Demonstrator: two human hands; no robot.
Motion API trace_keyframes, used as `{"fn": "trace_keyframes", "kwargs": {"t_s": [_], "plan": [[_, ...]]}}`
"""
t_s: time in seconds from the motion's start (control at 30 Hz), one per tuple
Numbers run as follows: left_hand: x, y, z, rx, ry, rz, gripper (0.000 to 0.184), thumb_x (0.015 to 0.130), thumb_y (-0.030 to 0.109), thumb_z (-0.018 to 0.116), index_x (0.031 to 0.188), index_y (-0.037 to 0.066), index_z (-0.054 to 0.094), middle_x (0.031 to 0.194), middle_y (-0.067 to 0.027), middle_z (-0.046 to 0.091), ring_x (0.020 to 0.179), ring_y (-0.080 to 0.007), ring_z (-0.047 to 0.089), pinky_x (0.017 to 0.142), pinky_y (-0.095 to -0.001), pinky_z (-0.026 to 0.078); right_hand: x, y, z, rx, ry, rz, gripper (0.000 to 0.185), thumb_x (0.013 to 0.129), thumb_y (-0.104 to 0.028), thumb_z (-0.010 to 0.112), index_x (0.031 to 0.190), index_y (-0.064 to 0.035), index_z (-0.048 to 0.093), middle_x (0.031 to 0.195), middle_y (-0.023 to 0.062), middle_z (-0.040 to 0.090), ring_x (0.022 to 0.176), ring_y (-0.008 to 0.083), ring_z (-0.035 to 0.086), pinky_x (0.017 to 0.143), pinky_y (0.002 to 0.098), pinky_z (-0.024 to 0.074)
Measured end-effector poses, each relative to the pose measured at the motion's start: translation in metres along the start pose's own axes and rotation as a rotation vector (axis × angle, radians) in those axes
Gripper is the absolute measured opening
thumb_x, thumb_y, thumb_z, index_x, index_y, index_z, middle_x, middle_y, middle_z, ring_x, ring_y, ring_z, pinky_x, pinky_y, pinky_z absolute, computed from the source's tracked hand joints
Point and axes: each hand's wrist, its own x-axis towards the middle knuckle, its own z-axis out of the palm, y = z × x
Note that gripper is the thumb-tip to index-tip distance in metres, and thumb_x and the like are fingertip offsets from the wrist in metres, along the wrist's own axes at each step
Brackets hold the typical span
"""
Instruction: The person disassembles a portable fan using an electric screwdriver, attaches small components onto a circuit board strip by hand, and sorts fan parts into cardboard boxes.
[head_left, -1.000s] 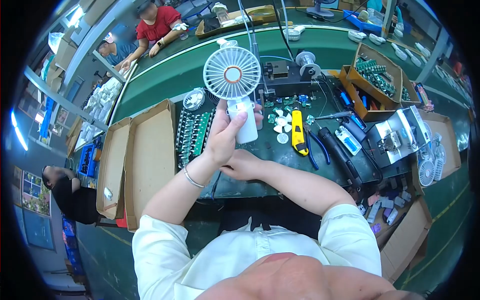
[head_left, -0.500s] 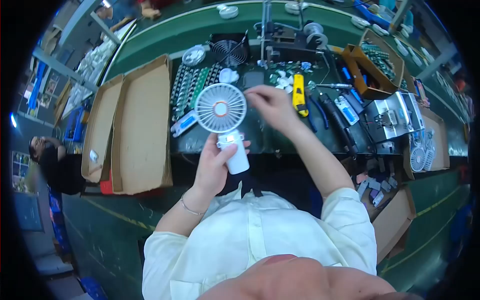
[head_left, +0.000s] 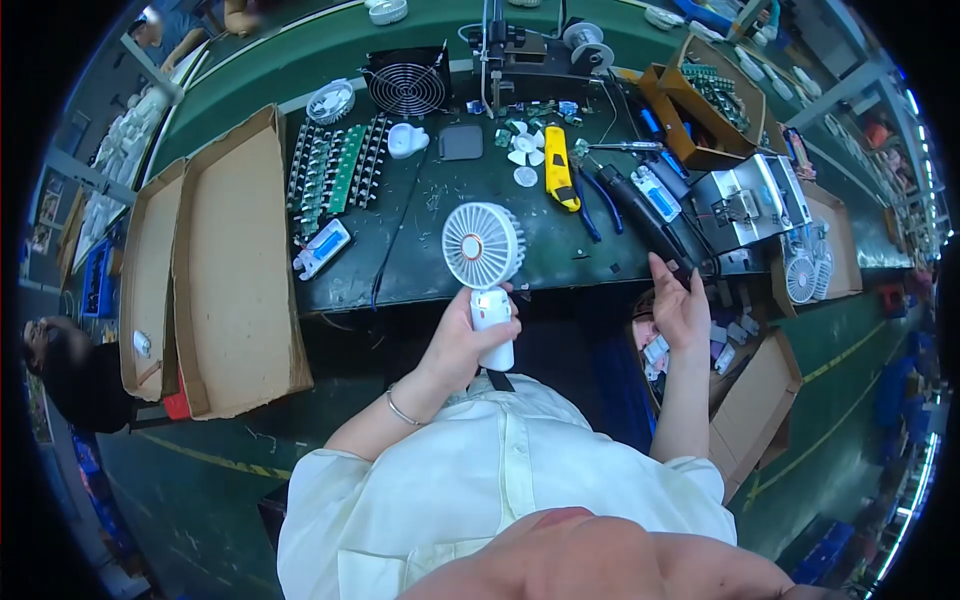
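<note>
My left hand is wrapped round the white handle of a small handheld fan, whose round grille points up above the bench's front edge. My right hand is palm up with its fingers apart and nothing in it, near the lower end of a black cylindrical tool. Left of the fan, a white fan handle with a blue part lies beside rows of green circuit boards. Yellow-handled cutters, blue-handled pliers and a white fan blade lie behind.
Cardboard trays stand at the left. A black fan with a round guard and a solder spool are at the back. To the right are a box of circuit boards, a metal device and a lower box of parts.
The view has shifted. My left hand has kept the fan and lowered it towards me. My right hand has moved from beside the fan to the right and opened.
</note>
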Motion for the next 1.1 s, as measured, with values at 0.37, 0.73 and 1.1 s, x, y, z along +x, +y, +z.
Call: {"fn": "trace_keyframes", "kwargs": {"t_s": [0.37, 0.73, 1.1], "plan": [[-0.028, 0.005, -0.024, -0.346, 0.079, 0.061, 0.042, 0.077, 0.010, 0.052, 0.117, -0.001, 0.047, 0.113, -0.0179, 0.055, 0.092, -0.0213, 0.059, 0.088, -0.0372, 0.049, -0.006, 0.041, 0.110, -1.060, 0.011, -1.090, 0.042, 0.102, -0.030, 0.030, 0.116, 0.0019, 0.055, 0.089, 0.0132, 0.061, 0.066, 0.0180, 0.063, 0.062, 0.0257, 0.0518], [-0.043, 0.004, -0.028, -0.230, 0.131, 0.018, 0.030, 0.081, 0.009, 0.062, 0.109, 0.001, 0.055, 0.092, -0.0124, 0.065, 0.076, -0.0149, 0.061, 0.070, -0.0274, 0.050, 0.027, 0.124, 0.193, -1.355, -0.658, -1.015, 0.055, 0.094, -0.051, 0.039, 0.098, -0.0016, 0.063, 0.083, 0.0094, 0.063, 0.077, 0.0206, 0.060, 0.077, 0.0308, 0.0456], [-0.044, -0.001, -0.023, -0.238, 0.132, -0.009, 0.030, 0.081, 0.006, 0.062, 0.110, 0.002, 0.054, 0.094, -0.0108, 0.065, 0.079, -0.0155, 0.060, 0.072, -0.0279, 0.050, 0.058, 0.166, 0.148, -1.090, -0.719, -0.319, 0.082, 0.090, -0.070, 0.032, 0.118, 0.0043, 0.050, 0.074, 0.0076, 0.052, 0.065, 0.0179, 0.052, 0.062, 0.0315, 0.0423]]}}
